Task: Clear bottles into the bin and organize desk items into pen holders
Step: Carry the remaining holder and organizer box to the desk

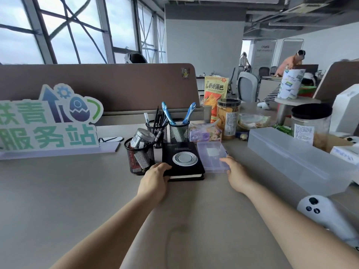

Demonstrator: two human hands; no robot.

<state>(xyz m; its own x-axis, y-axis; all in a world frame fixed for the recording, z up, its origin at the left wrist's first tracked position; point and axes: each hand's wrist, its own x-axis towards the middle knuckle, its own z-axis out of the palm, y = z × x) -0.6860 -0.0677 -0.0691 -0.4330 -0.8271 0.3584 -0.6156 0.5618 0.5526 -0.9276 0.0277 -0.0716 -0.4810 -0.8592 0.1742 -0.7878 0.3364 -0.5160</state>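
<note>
Presently both bare arms reach forward over the grey counter (77, 191). The left hand (155, 180) grips the near-left corner of a black notebook (196, 168), with the thumb on the cover and the fingers curled at the edge. The notebook lies flat with a grey ringed disc (184, 159) on top. The right hand (236, 172) pinches the near-right corner of a small clear box (212, 154), thumb on the lid and fingers along the side. This box lies at the notebook's 3 o'clock, just beside it; whether the two touch I cannot tell.

Three black mesh holders stand close to the notebook.
- **9 o'clock:** the front pen holder (138, 160) carries a tilted silver-lidded canister (141, 136).
- **11 o'clock:** the middle pen holder (156, 133) is packed with dark pens.
- **12 o'clock:** the back pen holder (178, 132) holds two blue-and-white handles (166, 111) leaning apart.

At the notebook's 1 o'clock sit a tissue pack (205, 132) and a snack jar (229, 119), with an orange snack bag (215, 90) upright behind them. Beyond the clear box, at 3 o'clock, lies a long translucent case (299, 158). A white controller (326, 214) rests at 5 o'clock, beside the right forearm. A cut-out sign (48, 121) stands far out at 9 o'clock.
</note>
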